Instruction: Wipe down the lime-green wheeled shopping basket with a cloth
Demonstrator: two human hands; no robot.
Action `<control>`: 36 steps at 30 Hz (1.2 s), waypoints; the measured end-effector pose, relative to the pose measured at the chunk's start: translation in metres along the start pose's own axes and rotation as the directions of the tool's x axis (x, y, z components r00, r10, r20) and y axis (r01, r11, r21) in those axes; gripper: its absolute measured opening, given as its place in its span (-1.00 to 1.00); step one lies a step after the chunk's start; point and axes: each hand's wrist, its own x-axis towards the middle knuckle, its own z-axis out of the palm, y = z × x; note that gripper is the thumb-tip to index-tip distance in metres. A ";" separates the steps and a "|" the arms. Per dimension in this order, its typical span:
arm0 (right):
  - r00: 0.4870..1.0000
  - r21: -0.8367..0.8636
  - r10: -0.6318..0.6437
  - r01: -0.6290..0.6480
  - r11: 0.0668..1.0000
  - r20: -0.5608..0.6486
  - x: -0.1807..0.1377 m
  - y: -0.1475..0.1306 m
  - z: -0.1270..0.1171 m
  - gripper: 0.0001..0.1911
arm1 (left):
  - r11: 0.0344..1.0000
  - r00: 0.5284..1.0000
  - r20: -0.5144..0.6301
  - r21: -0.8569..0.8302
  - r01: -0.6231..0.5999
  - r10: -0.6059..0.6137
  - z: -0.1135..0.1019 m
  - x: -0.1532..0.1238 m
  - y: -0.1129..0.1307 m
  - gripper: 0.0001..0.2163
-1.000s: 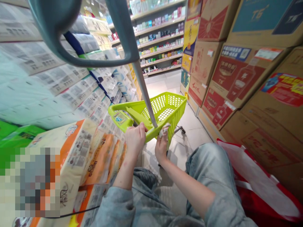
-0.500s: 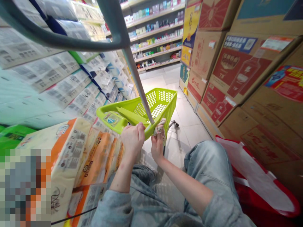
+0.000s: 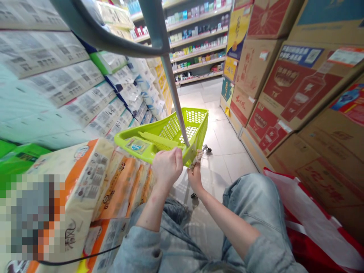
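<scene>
A lime-green wheeled shopping basket (image 3: pixel 199 125) stands on the tiled aisle floor ahead of me, its grey pull handle (image 3: pixel 159 34) rising up past the camera. My left hand (image 3: pixel 167 167) is closed in a fist against the near rim of the basket, at the base of the handle pole. My right hand (image 3: pixel 195 171) is just right of it, fingers curled on the same rim beside the pole's foot. Both forearms come out of grey sleeves above my knees in light jeans.
Orange-and-cream tissue packs (image 3: pixel 93 182) are stacked at my left, with more paper-goods packs on shelves above. Brown cartons (image 3: pixel 284 91) are piled high on the right. A red bag (image 3: pixel 313 223) lies by my right leg. Far shelves (image 3: pixel 199 34) close the aisle.
The basket and both hands have shifted slightly right and the view has tilted; my hands keep their hold at the basket's near rim.
</scene>
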 end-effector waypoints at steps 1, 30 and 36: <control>0.999 -0.029 -0.037 0.037 0.999 -0.006 0.000 -0.012 0.002 -0.22 | 1.000 1.000 0.000 -0.006 0.000 0.000 0.000 0.000 0.001 -0.55; 0.799 -0.163 -0.589 0.601 0.782 0.123 0.017 -0.073 -0.029 -0.29 | 0.929 0.990 -0.005 -0.348 0.128 -0.138 0.001 0.000 0.001 -0.52; 0.660 -0.261 -0.655 0.749 0.609 0.367 0.062 -0.082 -0.056 -0.42 | 0.753 0.971 -0.125 -0.653 0.076 -0.206 0.000 0.001 0.002 -0.51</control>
